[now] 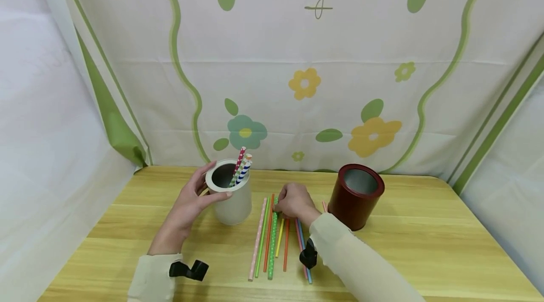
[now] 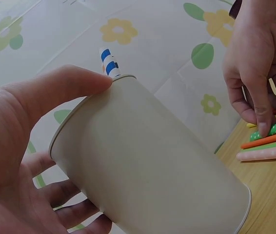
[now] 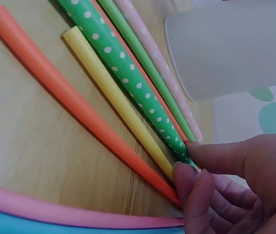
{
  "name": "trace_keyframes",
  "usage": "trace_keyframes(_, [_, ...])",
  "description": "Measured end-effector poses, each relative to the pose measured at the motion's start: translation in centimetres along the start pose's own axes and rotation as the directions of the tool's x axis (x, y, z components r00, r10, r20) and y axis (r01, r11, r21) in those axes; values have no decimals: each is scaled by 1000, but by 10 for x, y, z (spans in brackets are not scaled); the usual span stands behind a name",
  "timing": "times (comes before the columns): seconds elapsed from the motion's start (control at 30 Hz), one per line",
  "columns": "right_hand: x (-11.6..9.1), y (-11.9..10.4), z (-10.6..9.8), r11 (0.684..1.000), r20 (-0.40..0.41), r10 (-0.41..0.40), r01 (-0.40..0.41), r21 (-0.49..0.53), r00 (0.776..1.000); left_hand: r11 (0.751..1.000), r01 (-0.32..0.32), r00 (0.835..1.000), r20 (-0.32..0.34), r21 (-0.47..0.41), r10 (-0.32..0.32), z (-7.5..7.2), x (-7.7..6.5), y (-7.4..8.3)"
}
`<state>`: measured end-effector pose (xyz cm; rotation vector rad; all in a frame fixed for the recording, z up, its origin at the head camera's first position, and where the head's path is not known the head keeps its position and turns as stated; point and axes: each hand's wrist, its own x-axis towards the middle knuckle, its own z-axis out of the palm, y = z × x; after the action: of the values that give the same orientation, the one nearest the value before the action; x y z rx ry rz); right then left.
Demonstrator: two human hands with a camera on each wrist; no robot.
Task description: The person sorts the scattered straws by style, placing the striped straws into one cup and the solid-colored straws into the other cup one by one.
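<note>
My left hand [image 1: 189, 205] holds a white can [image 1: 233, 205] by its upper part, thumb at the near rim and fingers around the far side. Several patterned paper straws [image 1: 242, 170] lean in the can, among them a blue-striped straw [image 2: 109, 63]. Over the loose straws, my right hand [image 1: 294, 201] pinches the far end of a green straw with white dots [image 3: 123, 68] between thumb and fingertip. This straw appears to lie along the table. Close beside it are a yellow straw [image 3: 118, 100] and an orange straw [image 3: 74, 105].
A dark red can [image 1: 352, 205] stands upright on the wooden table [image 1: 437, 245], right of my right hand. Pink [image 1: 257, 240], light green [image 1: 262, 238], orange and blue straws lie in a rough row between the cans. A flower-printed cloth [image 1: 263, 56] hangs behind.
</note>
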<state>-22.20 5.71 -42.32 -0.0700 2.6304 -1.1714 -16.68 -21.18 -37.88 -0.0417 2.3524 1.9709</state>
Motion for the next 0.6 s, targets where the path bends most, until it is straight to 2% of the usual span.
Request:
trace_keyframes(0.23, [1,-1,-1,1000,-4,2,-2,1,1000,1000,2,1000,3,4,-2,-1,-1,1])
trace_keyframes(0.6, [2,-4,4,997,-33,61,-60,43,998,1000,2,1000,0,-1,-2,-1,-1,1])
